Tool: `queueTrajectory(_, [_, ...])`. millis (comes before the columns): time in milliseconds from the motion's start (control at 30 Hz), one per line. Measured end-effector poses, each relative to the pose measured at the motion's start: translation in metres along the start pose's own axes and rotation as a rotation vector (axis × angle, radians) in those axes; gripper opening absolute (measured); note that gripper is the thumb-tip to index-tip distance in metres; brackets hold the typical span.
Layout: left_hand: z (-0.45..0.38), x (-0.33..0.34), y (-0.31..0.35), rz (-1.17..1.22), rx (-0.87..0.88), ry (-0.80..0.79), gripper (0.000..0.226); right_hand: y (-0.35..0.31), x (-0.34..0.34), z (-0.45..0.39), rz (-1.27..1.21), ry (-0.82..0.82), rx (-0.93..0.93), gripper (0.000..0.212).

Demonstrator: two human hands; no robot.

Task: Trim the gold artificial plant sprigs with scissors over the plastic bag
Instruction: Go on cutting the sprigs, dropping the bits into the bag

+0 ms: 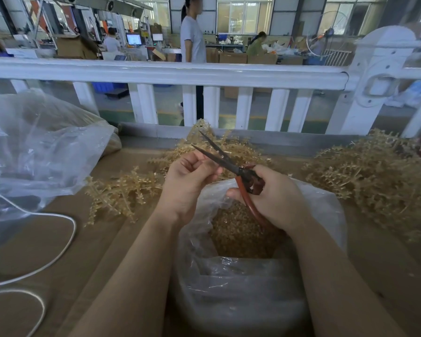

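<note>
Bag: I see gold trimmings inside.
Scissors: blades apart, gripped by my right hand.
Left hand: curled; contents unclear.

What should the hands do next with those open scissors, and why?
Probably pick up another sprig: the scissors in the right hand are open above the plastic bag, but the left hand seems to hold nothing to cut, and the nearest sprigs lie beside it.
</note>
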State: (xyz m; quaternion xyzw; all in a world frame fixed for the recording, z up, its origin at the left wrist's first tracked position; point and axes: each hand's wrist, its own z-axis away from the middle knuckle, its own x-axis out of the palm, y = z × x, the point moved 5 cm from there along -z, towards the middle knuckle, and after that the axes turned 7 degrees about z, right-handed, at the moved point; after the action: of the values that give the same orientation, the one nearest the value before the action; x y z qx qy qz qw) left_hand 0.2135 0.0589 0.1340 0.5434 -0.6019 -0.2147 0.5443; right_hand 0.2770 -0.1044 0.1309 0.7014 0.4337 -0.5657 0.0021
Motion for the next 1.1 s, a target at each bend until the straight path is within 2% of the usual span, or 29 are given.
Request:
queueTrajectory(333, [-0.0009,-0.0005,-0.0003,0.019,0.017,-0.023,0.017,0.0015,-0.002,-0.001,0.057,0.054,-0.011,0.066])
queueTrajectory(533, [-0.0014,0.0,0.0004,0.033,0.024,-0.042,0.011,0.003,0.0003,-0.0011,0.018,0.041,0.0,0.05])
queueTrajectory(700, [-0.0014,-0.0002,0.0015,0.035,0.037,-0.023,0.012,0.0024,0.0011,-0.0021,0.044,0.03,0.001,0.064])
queueTrajectory(833, [-0.0011,-0.0008,0.0021,0.027,0.044,0.007,0.018,0.0022,-0.0009,-0.0012,0.083,0.051,-0.007,0.06])
queueTrajectory(933, [-0.0016,-0.0011,0.0009,-0.033,0.057,0.027,0.013,0.0,-0.0047,0.0003,0.131,0.102,-0.022,0.064])
queueTrajectory(1100, [-0.0021,-0.0013,-0.0007,-0.067,0.062,0.025,0.01,-0.0019,-0.007,0.002,0.125,0.132,-0.035,0.06])
